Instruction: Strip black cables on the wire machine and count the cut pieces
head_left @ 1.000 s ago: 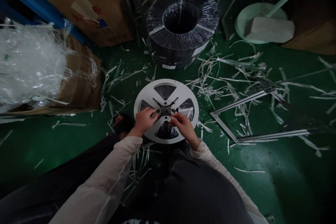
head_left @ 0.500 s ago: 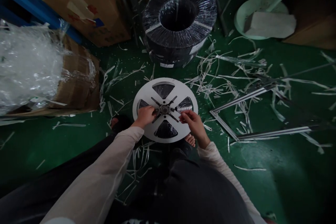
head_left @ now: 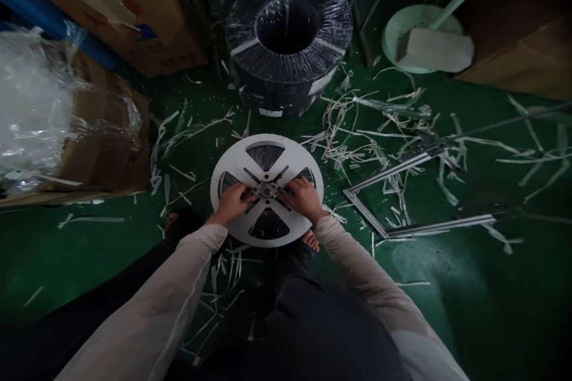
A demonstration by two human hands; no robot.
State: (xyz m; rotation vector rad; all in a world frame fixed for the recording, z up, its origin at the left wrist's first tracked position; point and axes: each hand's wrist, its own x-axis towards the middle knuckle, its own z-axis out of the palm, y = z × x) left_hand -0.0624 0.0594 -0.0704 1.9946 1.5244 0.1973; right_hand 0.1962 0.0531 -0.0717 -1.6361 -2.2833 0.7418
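Change: the bare right hand [head_left: 304, 199] has moved in from over the right-hand window and is now sitting at the centre of the reel, opposite the bare left hand [head_left: 231, 203].

Fingers: both hands are bent over the spokes on either side of the hub, touching the reel. Neither looks released, but I cannot tell whether they are clenching or grasping anything.

Reel: the flat white round reel [head_left: 295, 157] is lying on the floor, directly in front of the person, with its grey metal hub [head_left: 267, 190] under the fingers. Dark glossy wrapping is showing through its four wedge-shaped windows [head_left: 266, 156].

Progress: the hub is still in place, and the reel is still whole, with all four windows covered.

Beside the reel: a bare foot [head_left: 310, 241] is poking out just below its rim, and thin white plastic strapping strips [head_left: 357, 131] are lying scattered to its right.

Right of the reel: a long silver metal frame [head_left: 388, 169] is lying across the strips.

Beyond the reel: a thick black coil wrapped in clear film [head_left: 286, 71] is standing flat on the green floor, still banded with white straps.

Farther from the reel: a brown cardboard box holding clear plastic wrap [head_left: 102, 143] is sitting to the left, and a pale green basin [head_left: 411, 27] is sitting to the right.
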